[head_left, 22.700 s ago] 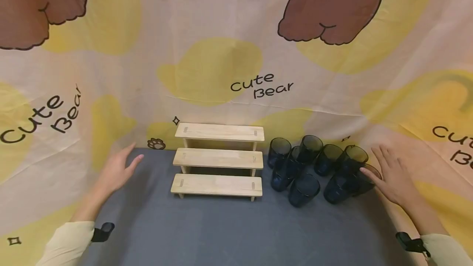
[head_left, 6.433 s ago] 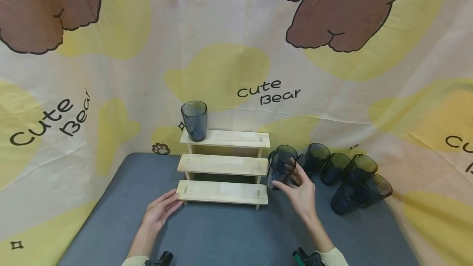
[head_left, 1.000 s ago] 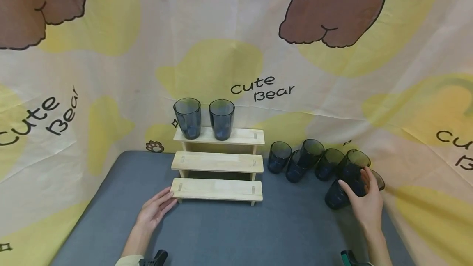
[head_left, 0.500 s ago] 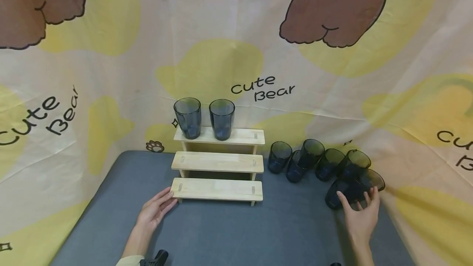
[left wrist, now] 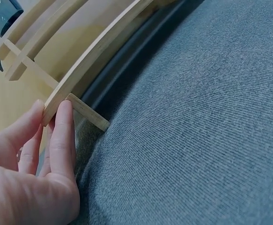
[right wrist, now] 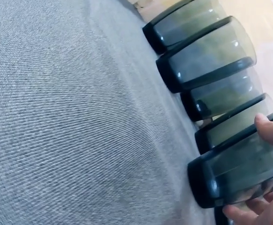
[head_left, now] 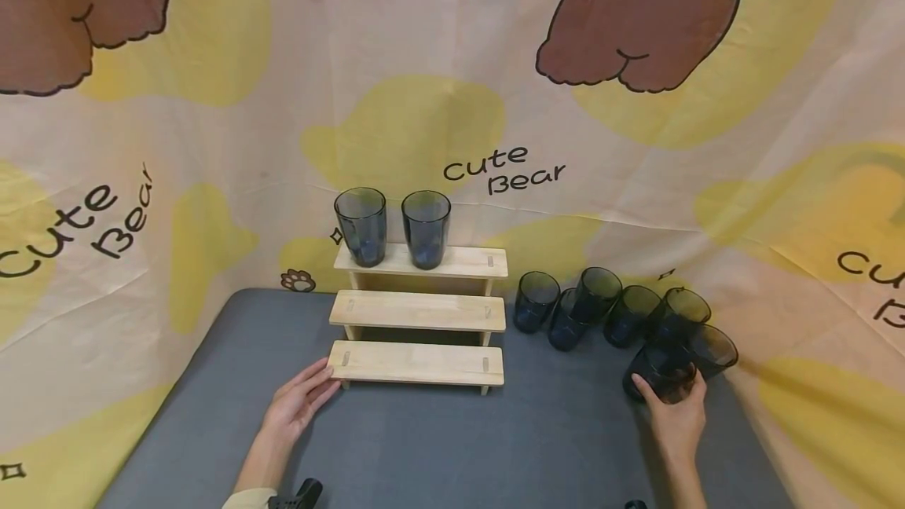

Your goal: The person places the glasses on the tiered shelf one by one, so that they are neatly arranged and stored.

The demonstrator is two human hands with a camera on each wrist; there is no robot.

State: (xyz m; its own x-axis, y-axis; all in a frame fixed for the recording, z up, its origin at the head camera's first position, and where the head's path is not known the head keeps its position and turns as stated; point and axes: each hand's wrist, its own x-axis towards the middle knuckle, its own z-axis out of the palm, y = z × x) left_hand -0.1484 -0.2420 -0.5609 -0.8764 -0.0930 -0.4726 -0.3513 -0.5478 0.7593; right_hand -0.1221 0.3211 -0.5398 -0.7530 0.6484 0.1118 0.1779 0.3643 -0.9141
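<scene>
My right hand (head_left: 680, 415) grips a dark blue tinted drinking glass (head_left: 654, 371) at the front right of a cluster, thumb on one side and fingers on the other. In the right wrist view this glass (right wrist: 234, 173) stands upright beside its neighbours. My left hand (head_left: 293, 407) pinches the left end of the lowest board of a three-step wooden stand (head_left: 417, 361). The left wrist view has the thumb above the board (left wrist: 87, 65) and fingers beneath, by the leg. Two matching glasses, a left one (head_left: 360, 230) and a right one (head_left: 426, 234), stand on the top step.
Several more tinted glasses (head_left: 537, 303) stand on the grey cloth-covered table (head_left: 452, 446), close together to the right of the stand. Just behind the gripped glass, another glass (head_left: 717, 348) flares outward. A printed curtain (head_left: 396, 140) hangs behind and along both sides.
Two glasses have come onto the top step, the second since 6.4 s ago. Over the last second my right hand moved down and left, closing round the front glass; the left hand stayed put.
</scene>
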